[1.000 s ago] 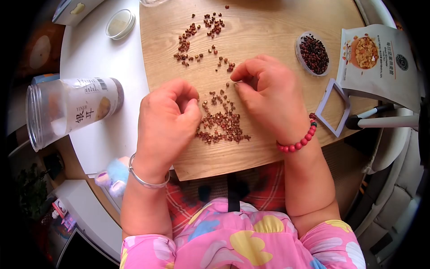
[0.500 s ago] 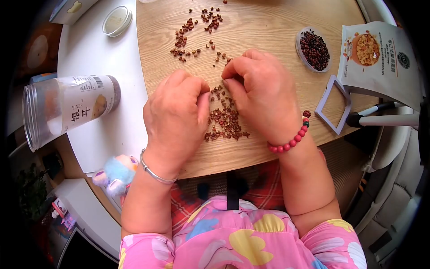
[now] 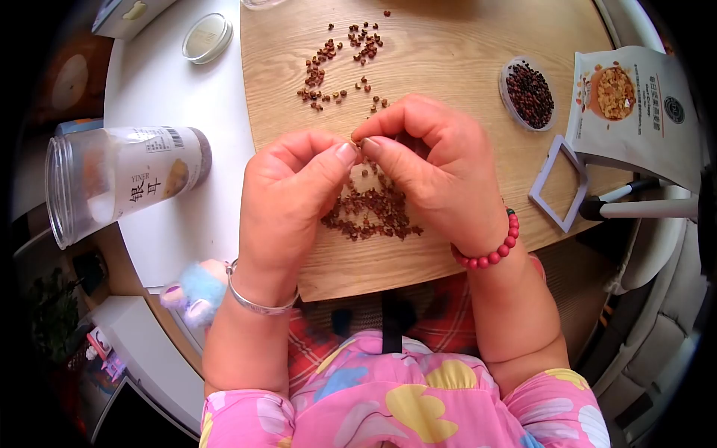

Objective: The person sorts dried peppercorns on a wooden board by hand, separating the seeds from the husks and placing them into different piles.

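Note:
My left hand (image 3: 284, 198) and my right hand (image 3: 444, 175) meet over the wooden table, thumbs and forefingers pinched together. Between the touching fingertips is a tiny brownish piece, a Sichuan peppercorn (image 3: 355, 142), mostly covered by the fingers. Just below the hands lies a pile of reddish-brown peppercorn husks (image 3: 373, 213), partly hidden by my left thumb. Farther back, whole peppercorns (image 3: 317, 75) are scattered in loose clusters. A round clear dish (image 3: 528, 93) of dark peppercorns or seeds stands to the right of my right hand.
A clear jar with a white label (image 3: 153, 175) lies on the white surface at left, with a round lid (image 3: 208, 37) behind it. At right are a pale food pouch (image 3: 635, 112) and a lilac frame (image 3: 556, 183). A fluffy blue toy (image 3: 203, 291) sits near my left forearm.
My hands have come together from apart, and their fingertips now meet on one small peppercorn. The whole view has shifted slightly, with the table lower and further right.

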A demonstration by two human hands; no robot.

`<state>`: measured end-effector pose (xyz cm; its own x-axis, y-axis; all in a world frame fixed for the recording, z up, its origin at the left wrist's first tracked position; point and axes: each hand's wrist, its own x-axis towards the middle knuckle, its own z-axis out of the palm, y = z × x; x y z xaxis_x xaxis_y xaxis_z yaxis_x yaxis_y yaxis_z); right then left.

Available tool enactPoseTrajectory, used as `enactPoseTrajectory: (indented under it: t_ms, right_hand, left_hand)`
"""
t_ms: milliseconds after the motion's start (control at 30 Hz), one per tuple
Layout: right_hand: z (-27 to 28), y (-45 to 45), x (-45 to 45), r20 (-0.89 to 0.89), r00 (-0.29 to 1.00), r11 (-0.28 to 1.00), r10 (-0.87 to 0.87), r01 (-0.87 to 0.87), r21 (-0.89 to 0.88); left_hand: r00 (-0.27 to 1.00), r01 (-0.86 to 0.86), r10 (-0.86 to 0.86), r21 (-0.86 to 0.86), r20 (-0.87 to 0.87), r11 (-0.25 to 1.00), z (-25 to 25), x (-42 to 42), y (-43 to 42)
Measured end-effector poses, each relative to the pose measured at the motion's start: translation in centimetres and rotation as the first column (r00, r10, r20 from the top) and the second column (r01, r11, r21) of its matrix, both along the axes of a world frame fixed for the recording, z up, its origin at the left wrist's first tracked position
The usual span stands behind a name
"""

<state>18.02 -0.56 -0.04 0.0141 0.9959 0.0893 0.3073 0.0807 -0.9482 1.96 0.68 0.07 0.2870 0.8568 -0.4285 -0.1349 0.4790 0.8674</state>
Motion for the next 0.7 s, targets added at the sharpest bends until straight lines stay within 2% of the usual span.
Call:
enactPoseTrajectory:
  t_ms: [167,333,567,700]
  right_hand:
    - [-0.07,-0.13,-0.15,-0.015,1.000,1.000,0.006,-0.006,0.010]
    - [-0.18,-0.30,-0.32,-0.146,0.989,0.994,-0.011,-0.006,-0.111]
    - [0.19,-0.34,-0.39,-0.189,0.982,0.989,-0.011,-0.017,-0.146]
    - [0.28,-0.39,-0.45,-0.244,0.969,0.978,-0.024,-0.028,-0.208]
  left_hand:
    - [0.998,0.005,0.001,-0.079,0.066,0.997,-0.14,-0.24,0.15]
    - [0.987,-0.004,0.022,-0.118,0.156,0.993,-0.47,-0.32,0.07]
    - [0.961,0.034,0.019,-0.187,0.276,0.982,-0.61,-0.48,0.25]
    - [0.960,0.006,0.058,-0.231,0.272,0.973,-0.17,-0.22,0.19]
